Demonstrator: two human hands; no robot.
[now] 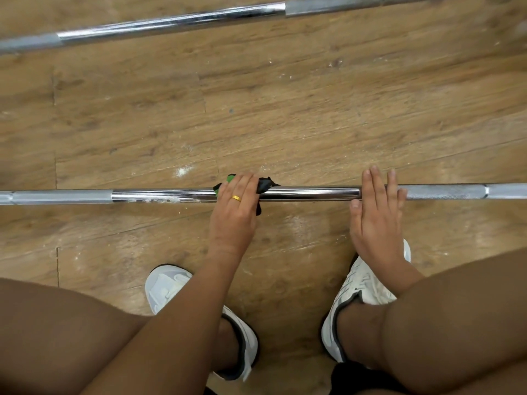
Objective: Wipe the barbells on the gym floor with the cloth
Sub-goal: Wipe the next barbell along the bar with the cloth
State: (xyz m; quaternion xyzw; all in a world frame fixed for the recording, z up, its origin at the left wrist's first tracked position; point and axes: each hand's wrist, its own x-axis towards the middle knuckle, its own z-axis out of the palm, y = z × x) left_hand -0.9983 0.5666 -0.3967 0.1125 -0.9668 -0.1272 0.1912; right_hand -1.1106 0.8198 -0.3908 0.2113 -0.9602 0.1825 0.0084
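A chrome barbell (310,193) lies across the wooden floor in front of my feet. My left hand (235,208) grips a black and green cloth (265,186) wrapped over the bar near its middle; most of the cloth is hidden under my fingers. White dust marks the bar just left of that hand. My right hand (376,215) rests flat on the bar further right, fingers straight, at the edge of the knurled section. A second barbell (171,22) lies further away, slanting across the top of the view.
My knees fill the lower corners and my white shoes (168,283) stand just behind the near bar. Bare wooden floor (256,109) with pale dust specks separates the two bars.
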